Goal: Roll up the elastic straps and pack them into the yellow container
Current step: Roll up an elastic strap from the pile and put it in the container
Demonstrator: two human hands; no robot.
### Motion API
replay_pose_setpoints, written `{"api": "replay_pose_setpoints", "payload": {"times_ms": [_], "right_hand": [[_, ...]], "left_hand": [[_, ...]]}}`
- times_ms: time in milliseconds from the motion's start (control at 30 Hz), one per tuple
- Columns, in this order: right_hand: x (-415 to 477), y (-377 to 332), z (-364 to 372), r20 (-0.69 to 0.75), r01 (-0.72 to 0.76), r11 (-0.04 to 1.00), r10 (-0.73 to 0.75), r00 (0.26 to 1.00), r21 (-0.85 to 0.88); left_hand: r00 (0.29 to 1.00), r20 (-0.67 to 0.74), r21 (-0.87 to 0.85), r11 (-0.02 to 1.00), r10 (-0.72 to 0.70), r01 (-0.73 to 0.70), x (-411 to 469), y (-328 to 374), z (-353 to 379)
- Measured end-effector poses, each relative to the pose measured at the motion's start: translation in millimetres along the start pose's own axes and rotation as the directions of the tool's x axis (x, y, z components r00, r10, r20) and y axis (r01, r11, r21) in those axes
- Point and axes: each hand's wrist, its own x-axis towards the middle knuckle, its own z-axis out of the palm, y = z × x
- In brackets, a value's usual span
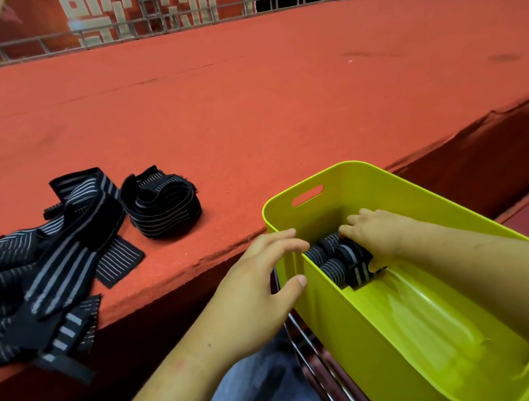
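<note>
Gripping the rolled straps [335, 263] with the right hand [377, 234] down at the far end of the yellow container [358, 341], pinching its left wall with the left hand [256, 288]. Best to wedge rolls tight against that far wall, tails tucked under, so nothing springs open. Plenty of loose straps [42, 270] waiting left of the container.

Bare forearms [168, 389] — blue denim trousers [252, 396]
</note>
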Motion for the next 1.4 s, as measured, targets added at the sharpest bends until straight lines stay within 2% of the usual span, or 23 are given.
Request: {"api": "replay_pose_setpoints", "payload": {"times_ms": [267, 667, 733, 833, 933, 1067, 1200, 1400], "right_hand": [[2, 16, 0, 0.055, 0.022, 0.973, -0.036, 0.998, 0.231], [0, 22, -10, 0.085, 0.010, 0.962, -0.035, 0.996, 0.274], [-4, 23, -22, 0.015, 0.019, 0.950, -0.025, 1.000, 0.311], [-13, 23, -49, -0.178, 0.073, 0.892, 0.009, 0.984, 0.446], [-21, 12, -76, -0.383, 0.167, 0.779, 0.101, 0.918, 0.605], [-28, -20, -110, -0.575, 0.346, 0.652, 0.168, 0.801, 0.674], [-27, -58, -141, -0.656, 0.484, 0.549, 0.163, 0.737, 0.681], [-23, -135, -173, -0.686, 0.622, 0.355, 0.084, 0.723, 0.698]], "left_hand": [[1.000, 0.012, -0.021, 1.000, -0.002, 0.002, -3, -2, -1], [1.000, 0.024, -0.014, 1.000, 0.004, -0.004, -2, -3, -1], [1.000, 0.022, -0.010, 1.000, 0.009, -0.009, -3, -4, -1], [1.000, 0.007, 0.010, 1.000, 0.014, -0.014, -3, -4, -4], [0.999, -0.036, -0.003, 1.000, 0.017, -0.017, -3, -5, -10], [0.991, -0.127, -0.042, 0.998, 0.031, -0.037, -7, -9, -27], [0.971, -0.238, -0.053, 0.999, -0.025, 0.012, -16, -22, -51], [0.899, -0.418, -0.028, 0.991, -0.132, 0.132, -53, -63, -95]]}}
